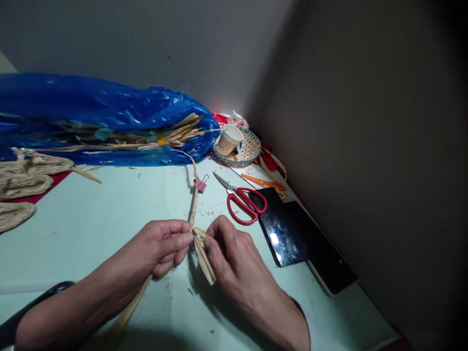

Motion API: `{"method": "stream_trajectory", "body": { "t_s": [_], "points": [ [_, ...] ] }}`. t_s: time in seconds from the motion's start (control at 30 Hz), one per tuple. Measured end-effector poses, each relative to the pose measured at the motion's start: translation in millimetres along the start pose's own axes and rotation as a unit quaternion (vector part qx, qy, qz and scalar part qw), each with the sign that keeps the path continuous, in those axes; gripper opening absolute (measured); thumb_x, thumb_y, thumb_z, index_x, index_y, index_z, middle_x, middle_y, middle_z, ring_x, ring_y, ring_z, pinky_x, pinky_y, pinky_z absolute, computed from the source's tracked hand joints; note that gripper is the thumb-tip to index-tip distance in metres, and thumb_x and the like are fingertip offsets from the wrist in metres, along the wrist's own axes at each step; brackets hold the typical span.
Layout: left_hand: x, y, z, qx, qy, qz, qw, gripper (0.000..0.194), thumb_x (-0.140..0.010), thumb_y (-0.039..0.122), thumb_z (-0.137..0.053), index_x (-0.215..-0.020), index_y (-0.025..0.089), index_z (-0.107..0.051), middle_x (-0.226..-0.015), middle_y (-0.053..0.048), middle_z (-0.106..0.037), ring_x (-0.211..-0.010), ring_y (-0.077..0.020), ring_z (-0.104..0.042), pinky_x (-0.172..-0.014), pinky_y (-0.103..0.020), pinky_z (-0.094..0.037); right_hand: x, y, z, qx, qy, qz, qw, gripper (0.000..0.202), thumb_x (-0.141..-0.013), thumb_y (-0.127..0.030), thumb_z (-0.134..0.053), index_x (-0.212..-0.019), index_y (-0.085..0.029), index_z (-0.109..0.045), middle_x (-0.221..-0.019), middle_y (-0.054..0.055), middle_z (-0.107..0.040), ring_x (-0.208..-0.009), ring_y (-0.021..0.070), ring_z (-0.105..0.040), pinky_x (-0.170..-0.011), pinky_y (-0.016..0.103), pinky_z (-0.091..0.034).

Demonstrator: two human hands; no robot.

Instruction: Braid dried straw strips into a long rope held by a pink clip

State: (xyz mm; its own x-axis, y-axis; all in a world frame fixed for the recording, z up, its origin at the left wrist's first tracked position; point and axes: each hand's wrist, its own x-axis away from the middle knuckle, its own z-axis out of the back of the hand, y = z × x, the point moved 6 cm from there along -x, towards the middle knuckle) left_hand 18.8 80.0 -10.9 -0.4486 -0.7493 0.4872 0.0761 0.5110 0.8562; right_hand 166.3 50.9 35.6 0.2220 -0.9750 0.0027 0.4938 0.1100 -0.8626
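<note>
A thin braid of pale dried straw (195, 204) runs from the blue bag down to my hands, with a pink binder clip (200, 185) fastened on it partway along. My left hand (170, 247) is closed, pinching the braid's lower end between thumb and fingers; a long loose strand (133, 304) hangs below that palm. On the other side my right hand (230, 253) pinches a straw strand (200, 233) folded out to the right of the braid. Between the hands a wider flat strand (204, 263) hangs free, its end pointing down.
Red-handled scissors (243, 202) lie right of the braid, near orange scissors (265, 183) and two dark tablets (283, 234). A paper cup (229, 140) sits in a woven basket (252, 146). Behind is a blue plastic bag (109, 97) with straw bundles; coiled braids (25, 187) lie left.
</note>
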Motion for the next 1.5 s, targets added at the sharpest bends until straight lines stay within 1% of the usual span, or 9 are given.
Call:
{"method": "stream_trajectory", "body": {
  "t_s": [0.1, 0.3, 0.43, 0.57, 0.7, 0.9, 1.07, 1.3, 1.5],
  "points": [
    [0, -2, -0.1, -0.010, 0.014, 0.009, 1.000, 0.036, -0.086, 0.048, -0.074, -0.075, 0.016, -0.062, -0.053, 0.009, -0.050, -0.042, -0.0013, -0.018, -0.042, -0.019, -0.006, -2, -1, -1, 0.014, 0.013, 0.004, 1.000, 0.020, -0.104, -0.027, -0.044, -0.085, -0.022, -0.044, -0.069, -0.005, -0.048, -0.061, 0.0130, -0.043, -0.060, 0.028, -0.029],
    [1, -6, -5.3, 0.012, 0.000, 0.038, 0.999, 0.045, -0.083, 0.058, -0.075, -0.071, 0.019, -0.057, -0.049, 0.014, -0.034, -0.043, -0.0019, -0.008, -0.040, -0.019, -0.005, 6, -9, -8, 0.152, 0.075, 0.104, 0.980, 0.018, -0.101, -0.020, -0.045, -0.084, -0.022, -0.047, -0.075, -0.003, -0.047, -0.060, 0.0138, -0.038, -0.058, 0.029, -0.025],
    [2, -4, -3.5, 0.006, -0.004, 0.034, 0.999, 0.039, -0.081, 0.048, -0.079, -0.070, 0.020, -0.055, -0.049, 0.014, -0.035, -0.043, -0.0028, -0.012, -0.041, -0.018, -0.007, 9, -8, -11, 0.166, 0.054, 0.131, 0.976, 0.021, -0.103, -0.018, -0.040, -0.087, -0.022, -0.054, -0.076, -0.001, -0.048, -0.060, 0.0144, -0.041, -0.057, 0.029, -0.028],
    [3, -2, -4.2, -0.022, -0.005, 0.016, 1.000, 0.028, -0.080, 0.040, -0.076, -0.073, 0.019, -0.059, -0.056, 0.009, -0.048, -0.043, -0.0041, -0.023, -0.041, -0.020, -0.010, 8, -5, -7, 0.107, 0.039, 0.088, 0.990, 0.020, -0.103, -0.020, -0.043, -0.090, -0.020, -0.059, -0.080, 0.001, -0.058, -0.067, 0.0150, -0.054, -0.063, 0.028, -0.037],
    [7, 1, -7.1, -0.027, 0.020, 0.043, 0.999, 0.027, -0.078, 0.040, -0.077, -0.072, 0.019, -0.059, -0.053, 0.012, -0.038, -0.047, -0.0057, -0.016, -0.044, -0.021, -0.008, 9, -4, -1, 0.050, 0.081, 0.037, 0.995, 0.022, -0.103, -0.021, -0.047, -0.086, -0.019, -0.062, -0.076, 0.000, -0.062, -0.067, 0.0139, -0.058, -0.064, 0.027, -0.039],
    [5, 8, -8.9, -0.036, 0.008, 0.048, 0.998, 0.045, -0.078, 0.053, -0.075, -0.061, 0.022, -0.048, -0.046, 0.014, -0.036, -0.043, -0.0041, -0.014, -0.043, -0.021, -0.007, 6, -3, 7, 0.013, 0.118, 0.027, 0.993, 0.019, -0.098, -0.018, -0.054, -0.082, -0.019, -0.062, -0.071, -0.003, -0.064, -0.062, 0.0110, -0.057, -0.060, 0.024, -0.038],
    [3, 2, -4.8, -0.043, 0.008, 0.071, 0.997, 0.043, -0.076, 0.056, -0.076, -0.067, 0.021, -0.053, -0.047, 0.014, -0.040, -0.043, -0.0036, -0.016, -0.044, -0.020, -0.007, 1, 5, 13, 0.017, 0.115, -0.016, 0.993, 0.017, -0.098, -0.018, -0.056, -0.082, -0.020, -0.060, -0.066, -0.005, -0.061, -0.055, 0.0098, -0.049, -0.054, 0.024, -0.033],
    [6, 2, -6.1, -0.063, 0.041, 0.064, 0.995, 0.039, -0.075, 0.054, -0.075, -0.071, 0.020, -0.055, -0.050, 0.011, -0.045, -0.046, -0.0051, -0.022, -0.046, -0.020, -0.011, 9, -13, 36, 0.037, 0.229, 0.097, 0.968, 0.014, -0.096, -0.011, -0.058, -0.093, -0.019, -0.069, -0.090, 0.001, -0.068, -0.090, 0.0162, -0.061, -0.086, 0.031, -0.045],
    [5, -1, -5.9, -0.046, 0.039, 0.050, 0.997, 0.037, -0.077, 0.050, -0.076, -0.070, 0.021, -0.054, -0.054, 0.010, -0.046, -0.049, -0.0063, -0.027, -0.048, -0.019, -0.014, 8, -10, 13, 0.047, 0.139, 0.068, 0.987, 0.014, -0.093, -0.010, -0.065, -0.093, -0.022, -0.073, -0.082, 0.000, -0.068, -0.083, 0.0186, -0.060, -0.083, 0.035, -0.045]
  ]
}}
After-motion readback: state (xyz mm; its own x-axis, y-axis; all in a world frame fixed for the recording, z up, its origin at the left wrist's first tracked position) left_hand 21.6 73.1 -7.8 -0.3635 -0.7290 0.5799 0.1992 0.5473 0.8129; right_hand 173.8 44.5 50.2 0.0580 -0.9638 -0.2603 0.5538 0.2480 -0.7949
